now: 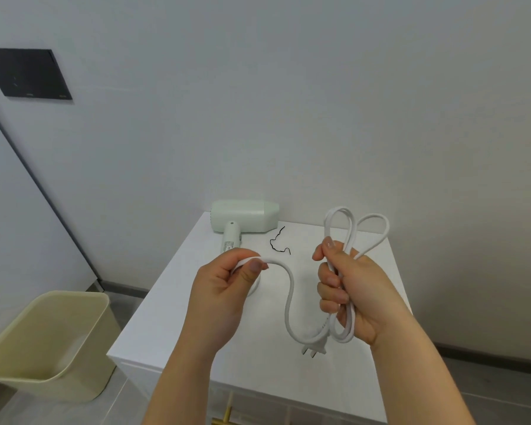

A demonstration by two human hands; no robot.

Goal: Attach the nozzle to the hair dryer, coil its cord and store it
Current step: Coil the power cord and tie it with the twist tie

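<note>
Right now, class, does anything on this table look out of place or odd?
One thing: a thin black wire lies loose and kinked on the table beside the dryer, apart from the cord. It may be a stray twist tie. Nothing looks spilled or damaged; the right hand holds the cord's loops together.

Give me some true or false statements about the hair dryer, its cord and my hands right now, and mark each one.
1. The right hand grips several loops of the white cord. True.
2. The left hand holds the hair dryer. False: the dryer lies on the white cabinet top, and the left hand pinches the cord.
3. The plug sits in a wall socket. False: it is unplugged, below the right hand.
4. A black twist tie lies on the cabinet top near the dryer. True.
5. The beige bin stands on the cabinet top. False: it is on the floor to the left.
</note>
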